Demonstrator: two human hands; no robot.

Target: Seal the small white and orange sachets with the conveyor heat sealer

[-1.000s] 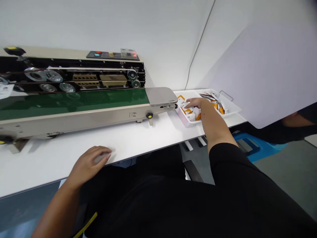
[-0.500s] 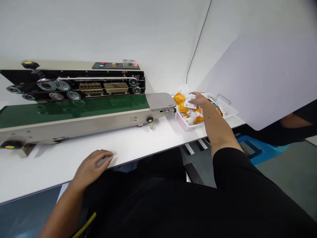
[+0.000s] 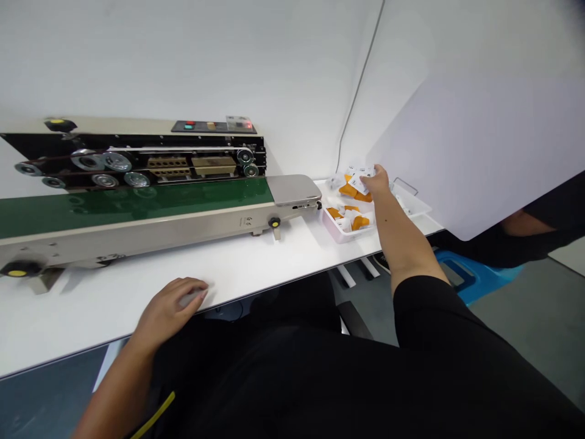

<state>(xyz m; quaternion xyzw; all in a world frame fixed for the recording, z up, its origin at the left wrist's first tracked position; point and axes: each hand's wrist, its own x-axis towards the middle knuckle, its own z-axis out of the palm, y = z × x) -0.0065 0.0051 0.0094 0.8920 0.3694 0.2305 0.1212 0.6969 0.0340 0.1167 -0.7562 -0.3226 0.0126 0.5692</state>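
Note:
My right hand point(image 3: 377, 182) is stretched out to the far right and is closed on a bunch of orange and white sachets point(image 3: 356, 183), held above a white tray point(image 3: 335, 232). More orange and white sachets point(image 3: 350, 218) lie in that tray. My left hand point(image 3: 171, 306) rests palm down near the front edge of the white table point(image 3: 256, 256), its fingers loosely curled and holding nothing. A band sealer machine with a green conveyor belt point(image 3: 132, 204) stands along the back of the table.
The machine's control panel point(image 3: 212, 126) shows a red light. A large white blanked area point(image 3: 479, 122) covers the right side; a person in black point(image 3: 525, 235) sits beyond it. A blue stool point(image 3: 475, 271) stands on the grey floor to the right.
My right hand has lifted out of the tray with a bunch of sachets and moved up and back. My left hand has stayed put. The view has shifted slightly.

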